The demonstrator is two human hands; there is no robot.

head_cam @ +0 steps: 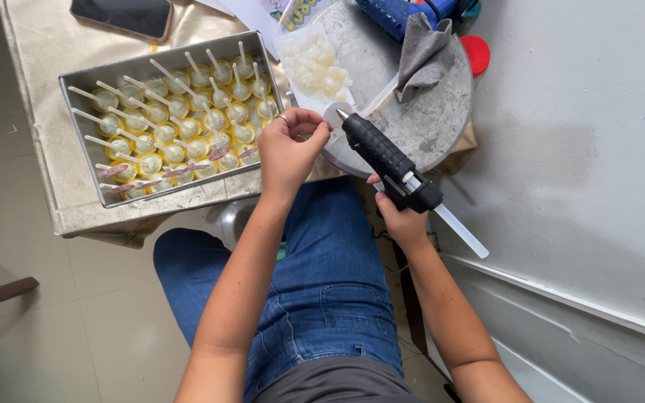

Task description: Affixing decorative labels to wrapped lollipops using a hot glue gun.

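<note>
While the right hand point(401, 216) grips a black plastic glue gun point(390, 162), the left hand point(289, 149) pinches a small white round disc point(334, 116) at its nozzle, beside a lollipop-filled rectangular metal tray point(83, 80) on the worktop point(39, 45).

Metal tray point(83, 134) sitting on the table point(39, 45), left of the round slab point(427, 112); rows of stick-mounted pieces point(181, 123) lying inside it. Phone point(121, 15) lying behind the tray. Bag of small pieces point(311, 63) resting between tray and slab. Cloth point(423, 52) lying on the slab's far side. Left hand point(289, 153) hovering at the slab's near edge, holding a small disc point(334, 116); glue gun point(390, 160) in the right hand point(401, 220), just right of it, nozzle touching the disc.
</note>
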